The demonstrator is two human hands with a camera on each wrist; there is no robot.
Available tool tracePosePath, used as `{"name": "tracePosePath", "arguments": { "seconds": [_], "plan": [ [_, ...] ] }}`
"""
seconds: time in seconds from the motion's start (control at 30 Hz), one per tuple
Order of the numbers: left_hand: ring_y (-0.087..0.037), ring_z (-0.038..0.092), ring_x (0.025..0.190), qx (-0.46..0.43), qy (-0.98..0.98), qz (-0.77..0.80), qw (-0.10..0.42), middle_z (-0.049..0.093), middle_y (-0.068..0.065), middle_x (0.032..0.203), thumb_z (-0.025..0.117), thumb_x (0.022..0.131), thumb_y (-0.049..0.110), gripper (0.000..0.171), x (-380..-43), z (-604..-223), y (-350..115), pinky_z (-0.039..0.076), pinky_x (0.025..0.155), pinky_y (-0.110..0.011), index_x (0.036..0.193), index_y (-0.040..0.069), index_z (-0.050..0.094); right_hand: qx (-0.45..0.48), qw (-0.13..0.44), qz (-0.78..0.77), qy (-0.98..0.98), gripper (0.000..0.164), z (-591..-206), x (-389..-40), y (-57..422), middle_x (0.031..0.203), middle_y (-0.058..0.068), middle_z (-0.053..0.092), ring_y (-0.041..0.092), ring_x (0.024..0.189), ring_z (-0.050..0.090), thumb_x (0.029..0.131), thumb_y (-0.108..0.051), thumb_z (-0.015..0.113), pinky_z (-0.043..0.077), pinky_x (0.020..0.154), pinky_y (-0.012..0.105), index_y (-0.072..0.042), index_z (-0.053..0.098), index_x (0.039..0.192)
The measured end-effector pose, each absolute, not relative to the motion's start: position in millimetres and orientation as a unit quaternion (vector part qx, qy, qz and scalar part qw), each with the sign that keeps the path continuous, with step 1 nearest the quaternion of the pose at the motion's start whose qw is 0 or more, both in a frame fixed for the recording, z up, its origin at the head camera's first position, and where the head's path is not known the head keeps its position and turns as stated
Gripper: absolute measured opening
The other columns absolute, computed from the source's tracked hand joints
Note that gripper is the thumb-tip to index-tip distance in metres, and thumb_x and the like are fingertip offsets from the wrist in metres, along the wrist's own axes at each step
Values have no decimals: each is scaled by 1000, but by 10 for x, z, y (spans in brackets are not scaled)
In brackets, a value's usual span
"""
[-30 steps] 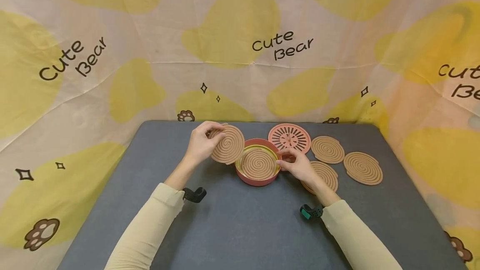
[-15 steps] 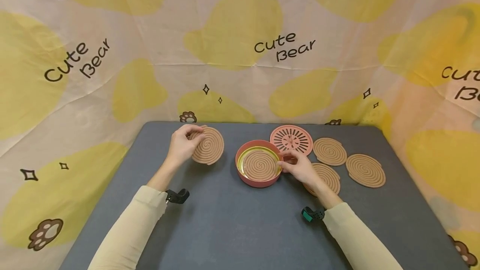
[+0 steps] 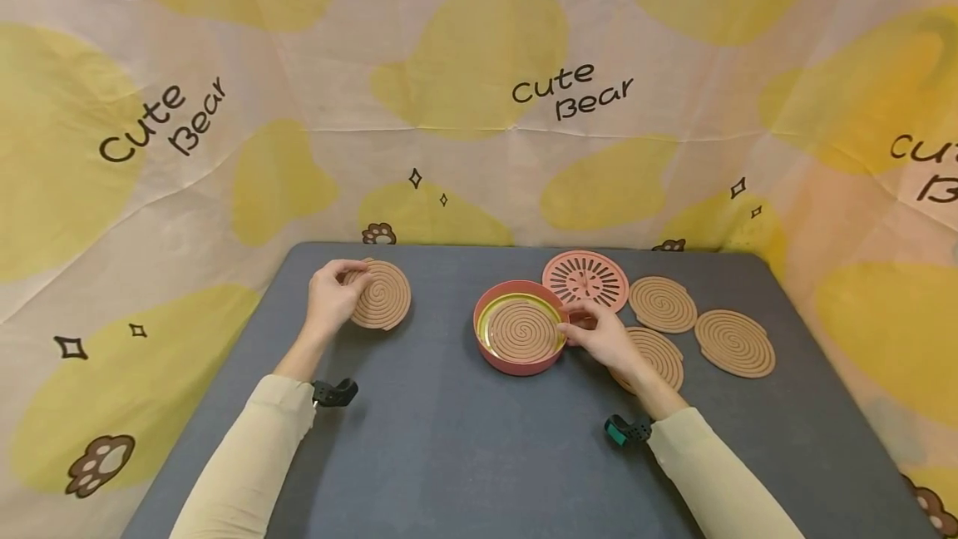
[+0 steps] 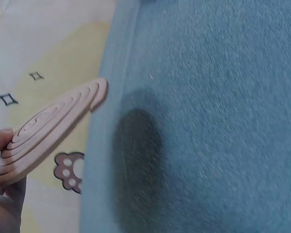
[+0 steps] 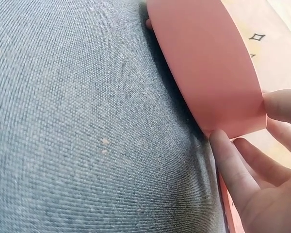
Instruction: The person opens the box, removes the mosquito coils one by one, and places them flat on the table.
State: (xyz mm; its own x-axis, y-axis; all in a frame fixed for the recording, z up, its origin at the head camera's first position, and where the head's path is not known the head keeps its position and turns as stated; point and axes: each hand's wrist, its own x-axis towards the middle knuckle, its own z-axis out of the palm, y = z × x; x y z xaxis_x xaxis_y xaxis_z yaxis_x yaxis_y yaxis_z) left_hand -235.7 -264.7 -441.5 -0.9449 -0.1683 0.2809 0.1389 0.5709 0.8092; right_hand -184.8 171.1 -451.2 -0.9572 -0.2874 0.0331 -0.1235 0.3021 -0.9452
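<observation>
My left hand [image 3: 334,299] pinches a brown spiral mosquito coil [image 3: 383,298] by its edge, over the left part of the table. In the left wrist view that coil [image 4: 53,126] is tilted, and its dark shadow falls on the cloth apart from it. With thumb and fingers, my right hand [image 3: 602,339] grips the right side of a round red mosquito coil holder [image 3: 511,366] with a yellow inner ring. Another mosquito coil [image 3: 522,331] lies inside it. The right wrist view shows the fingertips at the smooth pink-red outer wall [image 5: 208,68] and its rim.
A slotted pink lid [image 3: 585,281] lies behind the holder. Three more coils rest at the right: a back one [image 3: 662,304], an outer one [image 3: 735,343] and a near one [image 3: 662,356], partly under my right hand. A printed cloth [image 3: 464,56] surrounds the grey-blue table [image 3: 479,456].
My left hand has carried its coil leftward, away from beside the holder, and slightly lower. The right hand has stayed at the holder's side.
</observation>
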Motion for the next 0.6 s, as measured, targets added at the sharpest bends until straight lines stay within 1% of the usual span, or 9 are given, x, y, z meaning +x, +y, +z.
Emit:
{"name": "tracePosePath", "arguments": {
  "seconds": [0.07, 0.13, 0.27, 0.33, 0.4, 0.5, 0.57, 0.6],
  "plan": [
    [-30, 61, 109, 24, -870, -465, 160, 68, -18, 120, 75, 94, 12, 24, -2354, -4459, -2696, 46, 92, -35, 114, -1, 73, -127, 70, -574, 806, 39, -4502, -1836, 1710, 125, 37, 57, 46, 103, 64, 97, -2, 67, 59, 79, 41, 14, 56, 131],
    [-30, 61, 110, 44, -868, -469, 155, 68, -19, 121, 74, 95, 13, 24, -2348, -4507, -2744, 46, 93, -35, 115, -1, 73, -127, 70, -573, 807, 39, -4500, -1828, 1710, 124, 37, 57, 46, 103, 64, 97, -2, 67, 59, 80, 43, 14, 56, 131],
    [-30, 61, 116, 83, -858, -483, 155, 68, -19, 121, 72, 96, 12, 24, -2340, -4605, -2832, 47, 100, -38, 116, -1, 72, -128, 71, -571, 808, 39, -4571, -1858, 1722, 124, 37, 57, 45, 103, 64, 97, -1, 67, 58, 81, 48, 14, 56, 131],
    [-30, 62, 117, 95, -851, -492, 159, 68, -20, 122, 72, 96, 10, 23, -2342, -4654, -2873, 47, 101, -38, 115, -2, 72, -128, 68, -572, 807, 40, -4660, -1903, 1742, 124, 37, 57, 45, 104, 64, 97, -2, 67, 58, 81, 48, 14, 56, 132],
    [-30, 62, 116, 106, -846, -498, 160, 68, -21, 122, 72, 96, 9, 23, -2346, -4707, -2916, 48, 98, -33, 116, -3, 72, -128, 63, -574, 807, 40, -4756, -1949, 1765, 124, 36, 58, 45, 104, 64, 97, -3, 67, 58, 80, 47, 13, 56, 132],
    [-29, 62, 114, 124, -843, -500, 151, 68, -20, 124, 71, 96, 9, 24, -2357, -4786, -2971, 47, 90, -25, 117, -3, 71, -128, 57, -573, 807, 41, -4868, -2003, 1805, 124, 33, 59, 43, 103, 65, 98, -6, 69, 59, 78, 42, 10, 57, 133],
    [-30, 61, 115, 132, -847, -496, 142, 67, -20, 126, 71, 96, 9, 25, -2359, -4837, -3005, 47, 90, -26, 118, -3, 71, -127, 56, -573, 808, 41, -4899, -2018, 1818, 123, 30, 61, 39, 102, 66, 97, -9, 70, 59, 78, 38, 8, 58, 132],
    [-31, 60, 117, 133, -848, -494, 137, 66, -20, 127, 70, 97, 9, 26, -2360, -4859, -3019, 47, 91, -29, 119, -3, 70, -126, 56, -572, 809, 40, -4907, -2022, 1824, 122, 29, 62, 38, 101, 67, 97, -10, 71, 59, 77, 37, 7, 59, 132]
  ]
}}
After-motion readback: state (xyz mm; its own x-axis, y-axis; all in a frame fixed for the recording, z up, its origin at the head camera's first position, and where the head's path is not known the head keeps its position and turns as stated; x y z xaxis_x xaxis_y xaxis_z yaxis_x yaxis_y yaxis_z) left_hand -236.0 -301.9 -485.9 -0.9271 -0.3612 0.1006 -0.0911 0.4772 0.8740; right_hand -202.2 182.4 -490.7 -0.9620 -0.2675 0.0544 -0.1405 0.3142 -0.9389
